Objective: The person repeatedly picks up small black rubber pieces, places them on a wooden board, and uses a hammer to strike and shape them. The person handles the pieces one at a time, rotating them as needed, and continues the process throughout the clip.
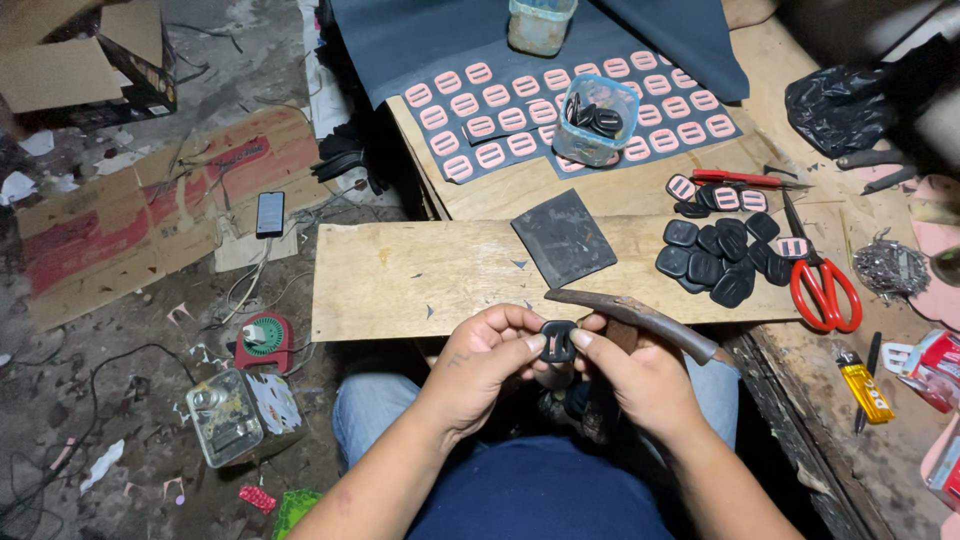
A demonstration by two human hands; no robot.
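Pinched between both hands at the middle of the view, above the lap and just off the near edge of the desk (420, 300): small black slotted buckle (558, 342), held upright, long axis roughly vertical. Left hand (480, 365) gripping its left side with thumb and forefinger pressed together on it; right hand (640, 375) gripping the right side likewise, equally near. Lying just above the right hand, curved wooden handle (640, 318). Farther right on the desk, heap of black buckles (715, 255) and red scissors (825, 285); beyond, pink-topped buckles (520, 115) in rows on a dark sheet.
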